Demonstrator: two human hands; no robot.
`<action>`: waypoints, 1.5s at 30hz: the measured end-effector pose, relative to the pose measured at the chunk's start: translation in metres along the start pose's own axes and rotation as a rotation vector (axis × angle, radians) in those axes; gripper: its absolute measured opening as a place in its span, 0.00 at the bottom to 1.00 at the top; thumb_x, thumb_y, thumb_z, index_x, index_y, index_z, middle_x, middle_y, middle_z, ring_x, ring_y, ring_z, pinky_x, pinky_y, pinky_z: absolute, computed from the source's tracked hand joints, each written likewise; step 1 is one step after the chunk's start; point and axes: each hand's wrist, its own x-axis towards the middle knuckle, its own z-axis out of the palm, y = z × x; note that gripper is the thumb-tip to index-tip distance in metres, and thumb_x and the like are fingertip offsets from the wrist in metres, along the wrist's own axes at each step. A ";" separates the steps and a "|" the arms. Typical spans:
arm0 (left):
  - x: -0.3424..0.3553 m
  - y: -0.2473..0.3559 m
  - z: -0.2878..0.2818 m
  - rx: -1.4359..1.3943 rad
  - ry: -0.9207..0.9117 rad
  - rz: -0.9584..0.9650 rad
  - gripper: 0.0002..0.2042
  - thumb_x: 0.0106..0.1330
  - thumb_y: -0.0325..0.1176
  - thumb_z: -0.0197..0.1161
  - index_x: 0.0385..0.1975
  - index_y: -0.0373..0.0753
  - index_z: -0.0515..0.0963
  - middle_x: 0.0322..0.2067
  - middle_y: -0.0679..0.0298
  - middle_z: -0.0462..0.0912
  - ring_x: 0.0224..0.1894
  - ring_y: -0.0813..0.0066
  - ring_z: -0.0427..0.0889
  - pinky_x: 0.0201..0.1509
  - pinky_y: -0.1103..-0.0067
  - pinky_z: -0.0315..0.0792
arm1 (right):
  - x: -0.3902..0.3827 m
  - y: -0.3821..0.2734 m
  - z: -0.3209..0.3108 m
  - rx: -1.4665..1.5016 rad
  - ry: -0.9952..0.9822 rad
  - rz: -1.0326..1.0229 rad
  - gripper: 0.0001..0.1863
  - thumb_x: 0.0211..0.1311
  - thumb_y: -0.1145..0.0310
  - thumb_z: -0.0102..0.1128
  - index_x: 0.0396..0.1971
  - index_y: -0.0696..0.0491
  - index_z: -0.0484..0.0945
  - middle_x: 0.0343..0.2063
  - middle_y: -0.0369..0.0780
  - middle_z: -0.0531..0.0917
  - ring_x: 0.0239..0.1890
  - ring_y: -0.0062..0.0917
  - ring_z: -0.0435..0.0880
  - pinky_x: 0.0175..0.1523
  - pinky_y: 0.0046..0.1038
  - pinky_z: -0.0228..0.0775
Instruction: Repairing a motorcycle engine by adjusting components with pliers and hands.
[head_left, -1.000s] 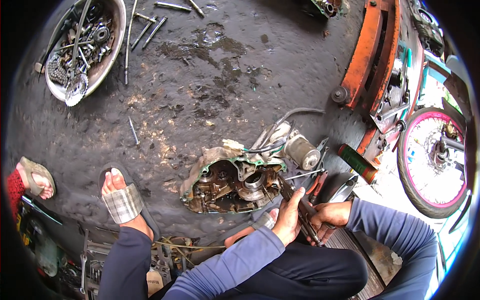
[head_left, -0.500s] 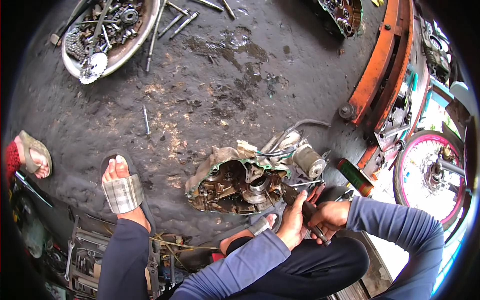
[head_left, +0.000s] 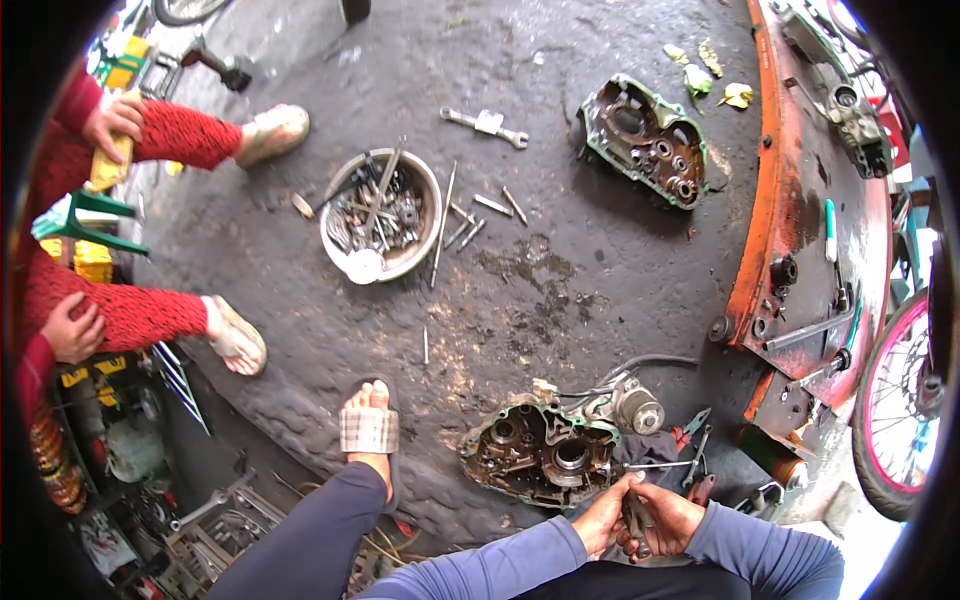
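Both hands are together at the lower right, near my lap, around a dark, greasy, elongated metal piece (head_left: 637, 527) whose exact kind I cannot make out. My left hand (head_left: 602, 518) grips it from the left, and my right hand (head_left: 672, 520) closes round it from the right. Just beyond them an engine crankcase half (head_left: 520, 490) lies with its hollow side up, oily inside, with a cylindrical motor (head_left: 638, 410) at its right end. A thin metal rod (head_left: 660, 464) lies between the crankcase and pliers with red handles (head_left: 690, 428).
A metal basin (head_left: 432, 235) full of gears and bolts stands mid-floor, with loose rods beside it. Beyond are a combination wrench (head_left: 485, 127) and another crankcase half (head_left: 645, 140). An orange metal platform (head_left: 750, 270) borders the right. At left sits a person in red trousers (head_left: 170, 315).
The view has shifted, bringing the seated person, wrench and whole second crankcase half into sight. My hands have drawn closer together around the dark piece, which now points more toward me.
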 end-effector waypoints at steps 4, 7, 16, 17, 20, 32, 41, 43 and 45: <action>-0.012 0.011 0.006 0.197 -0.011 -0.093 0.29 0.58 0.66 0.54 0.34 0.42 0.75 0.21 0.65 0.76 0.21 0.73 0.77 0.22 0.77 0.72 | -0.001 0.028 -0.023 0.113 -0.022 -0.200 0.30 0.66 0.39 0.42 0.35 0.57 0.72 0.22 0.36 0.76 0.20 0.22 0.72 0.29 0.26 0.66; -0.033 0.026 0.011 0.850 0.220 -0.035 0.33 0.63 0.66 0.50 0.40 0.35 0.76 0.29 0.60 0.79 0.33 0.67 0.83 0.33 0.71 0.77 | 0.004 0.051 -0.041 0.362 -0.310 -0.323 0.28 0.67 0.41 0.42 0.37 0.55 0.72 0.17 0.29 0.63 0.14 0.12 0.60 0.23 0.21 0.52; -0.053 0.033 0.057 2.096 -0.546 1.017 0.19 0.50 0.37 0.64 0.40 0.35 0.71 0.40 0.54 0.72 0.46 0.53 0.73 0.49 0.65 0.68 | 0.030 0.090 -0.064 0.475 -0.317 -0.581 0.13 0.68 0.62 0.39 0.39 0.52 0.72 0.21 0.34 0.74 0.15 0.14 0.64 0.20 0.21 0.53; -0.050 0.035 0.060 2.178 -0.587 1.030 0.19 0.50 0.38 0.65 0.39 0.35 0.71 0.40 0.54 0.72 0.45 0.53 0.74 0.48 0.65 0.68 | 0.029 0.091 -0.066 0.388 -0.205 -0.616 0.12 0.67 0.63 0.40 0.38 0.53 0.72 0.22 0.35 0.74 0.14 0.15 0.64 0.18 0.22 0.53; -0.039 0.034 0.060 2.305 -0.703 1.101 0.23 0.50 0.43 0.68 0.42 0.38 0.74 0.39 0.57 0.73 0.45 0.58 0.73 0.45 0.65 0.68 | 0.028 0.096 -0.072 0.270 -0.254 -0.653 0.12 0.67 0.63 0.46 0.32 0.57 0.72 0.16 0.37 0.71 0.11 0.19 0.65 0.14 0.22 0.51; -0.013 0.017 0.027 1.904 -0.536 1.310 0.09 0.60 0.35 0.60 0.33 0.37 0.72 0.37 0.58 0.73 0.42 0.59 0.72 0.47 0.66 0.64 | 0.078 0.120 -0.105 0.214 0.056 -0.460 0.14 0.66 0.53 0.49 0.25 0.45 0.69 0.15 0.25 0.59 0.14 0.12 0.60 0.17 0.22 0.56; -0.015 -0.028 0.038 1.867 -0.395 1.244 0.25 0.60 0.46 0.60 0.49 0.30 0.68 0.53 0.47 0.67 0.60 0.47 0.64 0.65 0.59 0.57 | 0.083 0.105 -0.112 0.232 -0.060 -0.625 0.13 0.60 0.55 0.57 0.30 0.50 0.72 0.18 0.33 0.70 0.19 0.25 0.71 0.26 0.32 0.66; -0.018 -0.031 0.043 2.071 -0.443 1.176 0.35 0.63 0.53 0.57 0.59 0.28 0.61 0.63 0.44 0.58 0.68 0.46 0.53 0.71 0.56 0.46 | 0.083 0.107 -0.110 0.212 -0.067 -0.656 0.13 0.59 0.56 0.57 0.31 0.50 0.73 0.19 0.34 0.71 0.20 0.25 0.72 0.27 0.32 0.67; -0.023 -0.030 0.049 2.222 -0.586 1.109 0.41 0.63 0.58 0.55 0.63 0.27 0.55 0.67 0.43 0.50 0.71 0.48 0.47 0.72 0.55 0.41 | 0.086 0.112 -0.108 0.199 -0.068 -0.684 0.12 0.59 0.57 0.57 0.32 0.51 0.73 0.20 0.35 0.72 0.21 0.26 0.73 0.28 0.32 0.68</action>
